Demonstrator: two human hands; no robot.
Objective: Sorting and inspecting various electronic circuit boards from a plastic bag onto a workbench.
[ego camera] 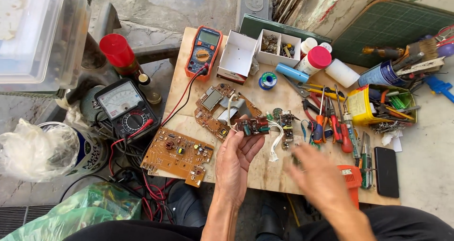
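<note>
Hands first. Left hand (236, 158), palm up, pinches a small brown circuit board (252, 126) between thumb and fingertips, lifted clear of the plywood worktop (265, 167), seemingly for a closer look. Board's long axis runs left to right, component side facing the camera; white wires (275, 139) trail from its right end down to a white plug. Right hand (318, 175), motion-blurred, fingers spread, holds nothing, hovering over the worktop just right of the board. Orange tool body (351, 178) sits partly under it. Large orange circuit board (178, 155) lies flat at the left edge. Beyond: pliers and screwdrivers (331, 122) in a loose row; analog meter (126, 109) off the worktop's left; orange digital multimeter (204, 51) and white parts box (277, 47) farthest.
</note>
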